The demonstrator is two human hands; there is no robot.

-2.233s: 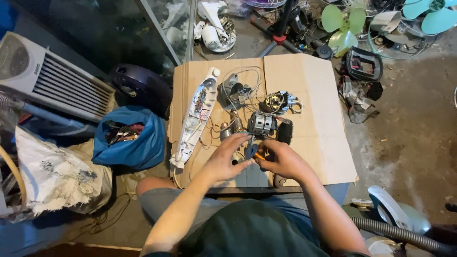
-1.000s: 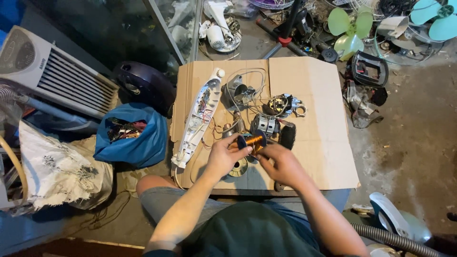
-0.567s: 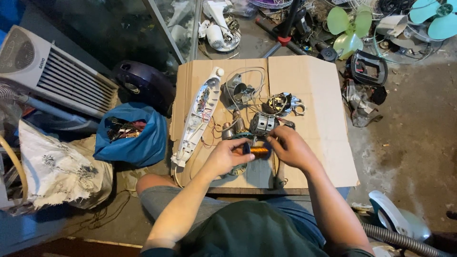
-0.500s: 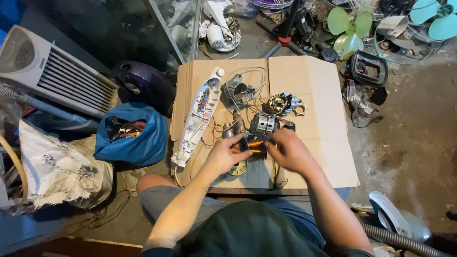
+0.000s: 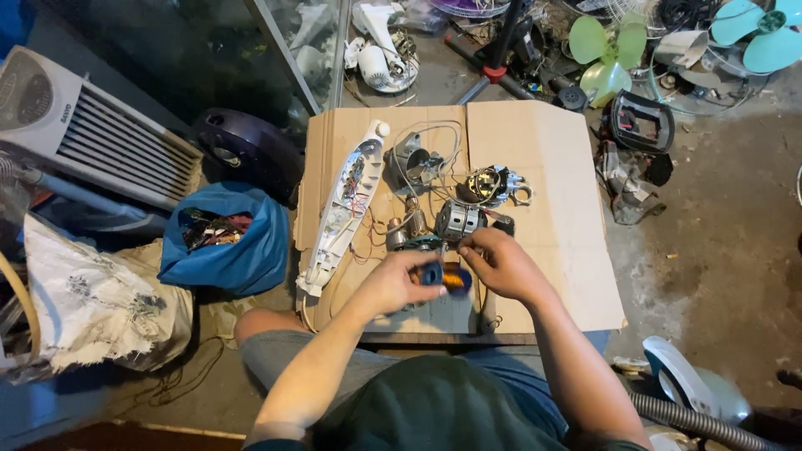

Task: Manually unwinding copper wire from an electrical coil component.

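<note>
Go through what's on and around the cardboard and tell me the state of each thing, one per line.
Small blue and orange motor part: held between both hands.
Left hand: gripping the part.
Right hand: gripping the part.
White appliance housing: opened, wiring exposed, lying flat.
Grey motor: bare, resting on the cardboard.
Blue bag: open, contents showing.

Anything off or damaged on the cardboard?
Yes: the white casing lies opened, wires spilling out. Loose motor parts are scattered across the cardboard. Both the left hand and right hand hold a small copper-wound coil.
</note>
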